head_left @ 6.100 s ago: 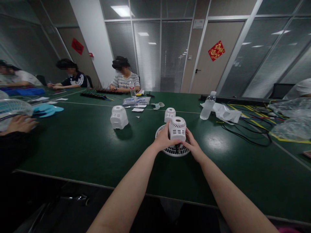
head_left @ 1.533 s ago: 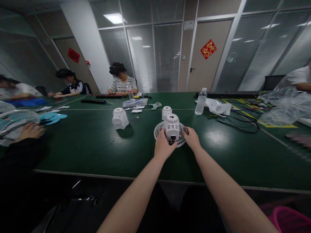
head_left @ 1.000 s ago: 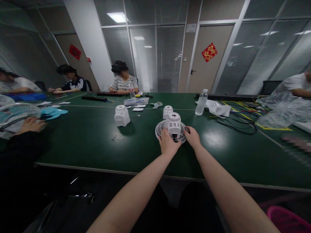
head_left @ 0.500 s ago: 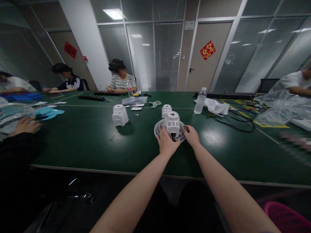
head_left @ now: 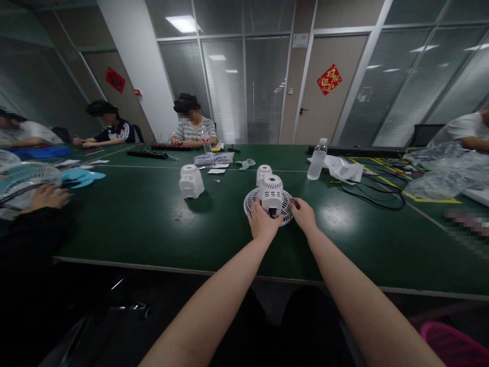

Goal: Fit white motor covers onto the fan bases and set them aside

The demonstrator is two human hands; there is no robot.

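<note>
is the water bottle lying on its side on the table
No, the water bottle stands upright on the green table, beyond the right hand.

three white motor housings on the green table: one sitting on a round grille between the two hands, left and right, one right behind it, one off to the left. two water bottles, a big one and a small one far back. two red door signs. four other people around the table. one blue fan blade and one more grille at the left edge.
</note>
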